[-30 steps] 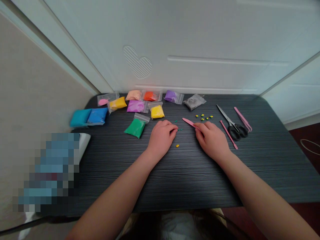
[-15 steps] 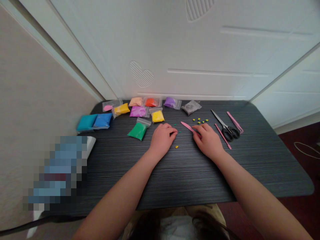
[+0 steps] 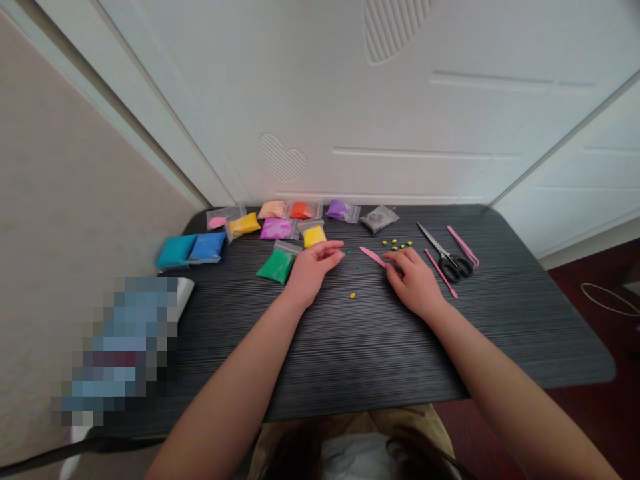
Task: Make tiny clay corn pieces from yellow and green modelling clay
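My left hand (image 3: 309,272) is over the middle of the dark table, thumb and forefinger slightly apart with nothing seen between them. Just off its fingertips lies a tiny green clay bit (image 3: 349,253), with another green bit (image 3: 359,267) a little nearer me. A small yellow clay piece (image 3: 353,295) rests closer to my body. My right hand (image 3: 414,283) lies low on the table, its thumb and fingers around the handle of a pink clay knife (image 3: 371,255). The blade points left; the handle is mostly hidden. Several small yellow-green clay pieces (image 3: 395,249) sit beyond this hand.
Bags of coloured clay, among them a green bag (image 3: 276,265), a yellow bag (image 3: 314,235) and a grey bag (image 3: 380,219), line the back and left. Scissors (image 3: 445,257), a pink stick tool (image 3: 441,273) and pink tweezers (image 3: 463,245) lie right. A white panel (image 3: 310,87) stands behind.
My left hand has moved slightly left and away from me, and its pinched fingers have parted. My right hand stays at the pink clay knife. The view has shifted a little.
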The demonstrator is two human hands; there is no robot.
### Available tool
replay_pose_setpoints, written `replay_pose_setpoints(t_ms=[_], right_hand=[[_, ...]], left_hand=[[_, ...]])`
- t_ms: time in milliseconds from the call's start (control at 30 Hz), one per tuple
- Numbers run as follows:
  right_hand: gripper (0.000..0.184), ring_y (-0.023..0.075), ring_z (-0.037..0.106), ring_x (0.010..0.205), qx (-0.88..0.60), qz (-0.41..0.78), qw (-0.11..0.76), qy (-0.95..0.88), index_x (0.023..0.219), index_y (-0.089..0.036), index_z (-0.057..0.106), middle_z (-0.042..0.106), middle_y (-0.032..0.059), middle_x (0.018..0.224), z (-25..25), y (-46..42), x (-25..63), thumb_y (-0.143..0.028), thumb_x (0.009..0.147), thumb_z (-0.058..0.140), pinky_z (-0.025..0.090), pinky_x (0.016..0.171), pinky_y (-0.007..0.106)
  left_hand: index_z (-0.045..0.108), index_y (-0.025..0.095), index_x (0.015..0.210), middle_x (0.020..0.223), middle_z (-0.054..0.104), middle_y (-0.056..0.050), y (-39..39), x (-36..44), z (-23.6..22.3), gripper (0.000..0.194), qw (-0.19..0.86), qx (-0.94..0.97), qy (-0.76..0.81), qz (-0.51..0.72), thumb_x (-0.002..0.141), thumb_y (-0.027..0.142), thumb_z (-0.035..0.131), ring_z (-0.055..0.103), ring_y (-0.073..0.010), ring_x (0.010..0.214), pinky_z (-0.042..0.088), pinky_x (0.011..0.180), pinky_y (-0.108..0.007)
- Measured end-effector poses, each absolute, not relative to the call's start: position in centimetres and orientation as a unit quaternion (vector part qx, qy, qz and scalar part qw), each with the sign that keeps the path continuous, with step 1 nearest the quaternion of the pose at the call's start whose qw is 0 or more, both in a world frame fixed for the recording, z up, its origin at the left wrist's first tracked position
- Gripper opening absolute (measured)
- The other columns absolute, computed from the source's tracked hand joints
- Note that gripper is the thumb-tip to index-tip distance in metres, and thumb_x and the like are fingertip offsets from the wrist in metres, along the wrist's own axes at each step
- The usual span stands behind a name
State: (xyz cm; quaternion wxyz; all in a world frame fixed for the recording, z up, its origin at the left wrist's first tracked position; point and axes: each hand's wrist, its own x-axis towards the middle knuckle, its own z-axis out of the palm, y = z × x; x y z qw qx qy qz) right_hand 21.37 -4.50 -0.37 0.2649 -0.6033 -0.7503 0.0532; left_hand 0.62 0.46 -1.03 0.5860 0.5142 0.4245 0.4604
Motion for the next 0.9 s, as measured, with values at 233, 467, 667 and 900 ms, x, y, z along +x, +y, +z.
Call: replay_pose_setpoints(t_ms=[233, 467, 667, 900], right_hand=[[0.026, 0.0186, 0.052, 0.092, -0.602, 0.058, 0.274, -0.748, 0.103, -0.019, 0.055, 0.055, 0.0071, 0.098, -0.3, -4.5, 21.5, -0.022, 0.081, 0.042, 0.043, 0.081, 0.031], [0.024, 0.0188, 0.052, 0.091, -0.593, 0.071, 0.291, -0.748, 0.102, -0.019, 0.055, 0.055, 0.0069, 0.096, -0.5, -4.4, 21.6, -0.022, 0.081, 0.043, 0.043, 0.081, 0.032], [0.023, 0.0186, 0.053, 0.088, -0.578, 0.074, 0.315, -0.749, 0.100, -0.020, 0.056, 0.055, 0.0065, 0.094, -0.7, -4.3, 21.7, -0.021, 0.080, 0.044, 0.044, 0.078, 0.032], [0.016, 0.0141, 0.054, 0.069, -0.516, 0.034, 0.430, -0.740, 0.089, -0.020, 0.058, 0.059, 0.0023, 0.076, 0.5, -5.2, 22.6, -0.016, 0.077, 0.047, 0.045, 0.066, 0.029]], left_hand=[[0.064, 0.017, 0.091, 0.084, 0.061, -0.003, 0.7, 0.2, -1.0, 0.023, 0.681, 0.416, 0.376, 0.470, 0.069, 0.019, 0.061, 0.053, -0.0075, 0.075, 0.042, 0.069, -0.020], [0.063, 0.012, 0.086, 0.075, 0.059, -0.003, 0.7, 0.2, -0.6, 0.016, 0.754, 0.318, 0.324, 0.476, 0.070, 0.013, 0.062, 0.053, -0.0044, 0.066, 0.043, 0.060, -0.015], [0.062, 0.007, 0.084, 0.069, 0.058, -0.004, 0.8, 0.2, -0.5, 0.014, 0.779, 0.263, 0.299, 0.485, 0.070, 0.010, 0.062, 0.052, -0.0037, 0.059, 0.042, 0.054, -0.013], [0.060, 0.008, 0.078, 0.066, 0.056, -0.002, 0.9, 0.0, -0.7, 0.011, 0.781, 0.265, 0.305, 0.476, 0.071, 0.016, 0.063, 0.051, -0.0042, 0.058, 0.042, 0.054, -0.014]])
